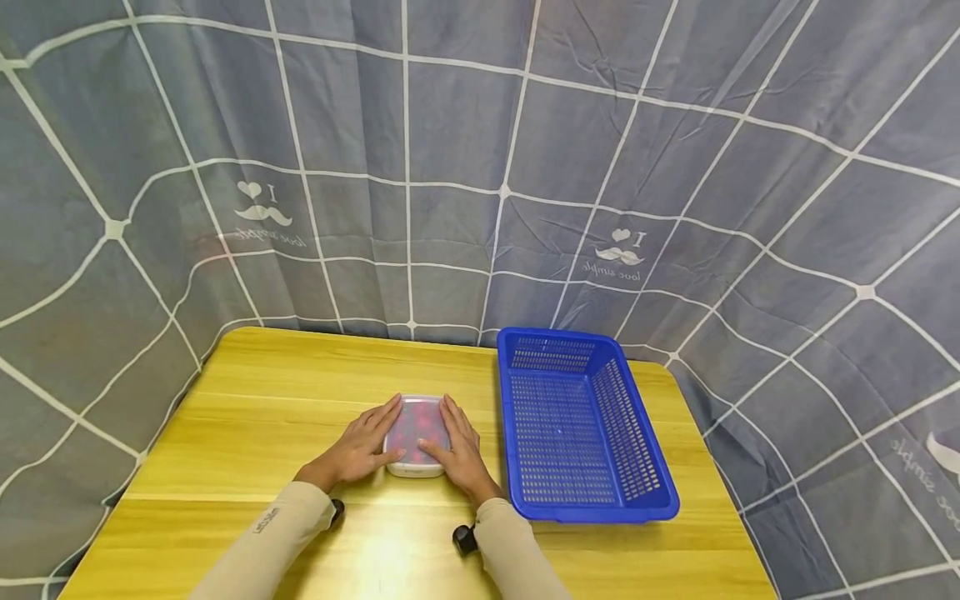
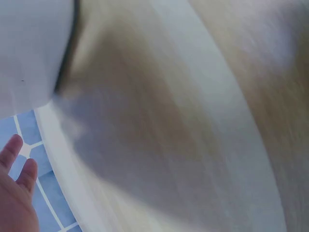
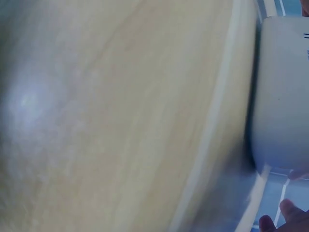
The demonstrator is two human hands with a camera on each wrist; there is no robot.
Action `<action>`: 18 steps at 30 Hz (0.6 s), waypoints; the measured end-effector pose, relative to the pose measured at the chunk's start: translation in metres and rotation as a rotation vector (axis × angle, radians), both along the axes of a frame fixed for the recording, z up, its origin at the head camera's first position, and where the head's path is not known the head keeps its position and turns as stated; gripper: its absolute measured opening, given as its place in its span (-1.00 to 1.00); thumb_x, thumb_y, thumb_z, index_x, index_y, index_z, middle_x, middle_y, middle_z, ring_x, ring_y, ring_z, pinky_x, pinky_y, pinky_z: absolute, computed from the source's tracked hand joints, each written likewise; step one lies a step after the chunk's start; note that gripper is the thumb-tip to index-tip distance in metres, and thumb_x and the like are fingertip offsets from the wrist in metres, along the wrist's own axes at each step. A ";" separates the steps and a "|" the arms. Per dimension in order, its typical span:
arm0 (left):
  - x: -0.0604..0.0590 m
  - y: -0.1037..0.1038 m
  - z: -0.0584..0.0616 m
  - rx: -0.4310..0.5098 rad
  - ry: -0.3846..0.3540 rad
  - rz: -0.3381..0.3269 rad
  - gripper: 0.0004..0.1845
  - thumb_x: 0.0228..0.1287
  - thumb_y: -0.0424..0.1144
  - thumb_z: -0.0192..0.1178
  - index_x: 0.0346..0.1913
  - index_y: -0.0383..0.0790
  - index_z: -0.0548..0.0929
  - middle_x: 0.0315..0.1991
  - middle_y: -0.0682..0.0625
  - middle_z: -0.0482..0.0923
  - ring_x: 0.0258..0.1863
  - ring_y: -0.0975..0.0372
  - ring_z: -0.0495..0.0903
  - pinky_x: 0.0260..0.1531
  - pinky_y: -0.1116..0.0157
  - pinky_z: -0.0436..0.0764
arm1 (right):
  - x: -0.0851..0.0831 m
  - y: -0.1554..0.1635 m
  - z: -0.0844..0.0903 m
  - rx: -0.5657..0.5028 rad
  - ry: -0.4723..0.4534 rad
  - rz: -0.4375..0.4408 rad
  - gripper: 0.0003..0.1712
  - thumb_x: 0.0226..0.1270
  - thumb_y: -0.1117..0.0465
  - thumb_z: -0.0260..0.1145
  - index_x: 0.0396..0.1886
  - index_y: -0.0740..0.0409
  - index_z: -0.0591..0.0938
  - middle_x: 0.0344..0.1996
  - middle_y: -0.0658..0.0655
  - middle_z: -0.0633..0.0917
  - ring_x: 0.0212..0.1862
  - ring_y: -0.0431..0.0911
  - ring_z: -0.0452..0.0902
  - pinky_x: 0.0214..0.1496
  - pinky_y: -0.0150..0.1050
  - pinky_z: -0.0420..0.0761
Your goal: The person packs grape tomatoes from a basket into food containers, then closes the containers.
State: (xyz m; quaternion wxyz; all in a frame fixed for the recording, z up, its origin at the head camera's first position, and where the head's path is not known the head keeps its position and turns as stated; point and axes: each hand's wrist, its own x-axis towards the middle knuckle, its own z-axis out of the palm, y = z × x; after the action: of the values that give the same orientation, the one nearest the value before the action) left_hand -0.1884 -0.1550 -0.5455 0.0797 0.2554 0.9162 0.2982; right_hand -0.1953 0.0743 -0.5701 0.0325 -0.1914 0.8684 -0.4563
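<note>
A white food storage box (image 1: 415,472) sits on the table, with pink and red contents showing through its frosted lid (image 1: 420,412). My left hand (image 1: 360,444) lies along its left side, thumb on the lid and straight fingers at the edge. On the opposite side my right hand (image 1: 465,457) mirrors it, its thumb also resting on the lid. In the left wrist view, fingertips of the left hand (image 2: 17,203) extend beside the white box wall (image 2: 34,48). The right wrist view catches only some fingers (image 3: 289,212) below the box (image 3: 285,106).
A blue perforated plastic basket (image 1: 512,433) stands right of the box, near my right forearm. The yellow wood-grain table (image 1: 247,417) carries both. Grey curtains (image 1: 450,108) with white grid lines hang around the far and side edges.
</note>
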 end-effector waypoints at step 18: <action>-0.001 0.003 0.009 0.008 0.027 0.050 -0.09 0.26 0.15 0.19 0.47 -0.35 0.12 0.52 -0.25 -0.12 0.40 -0.23 0.03 0.35 -0.29 0.04 | 0.007 -0.011 0.023 0.096 0.008 -0.066 -0.09 0.34 -0.18 0.21 0.51 0.14 0.13 0.52 0.28 -0.10 0.47 0.37 -0.30 0.42 0.40 -0.18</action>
State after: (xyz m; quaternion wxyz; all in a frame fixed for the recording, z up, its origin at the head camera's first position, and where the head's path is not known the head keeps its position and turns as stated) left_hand -0.1893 -0.1515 -0.5368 0.0586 0.2365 0.9222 0.3004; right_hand -0.1886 0.0632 -0.5475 0.0230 -0.1629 0.8952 -0.4142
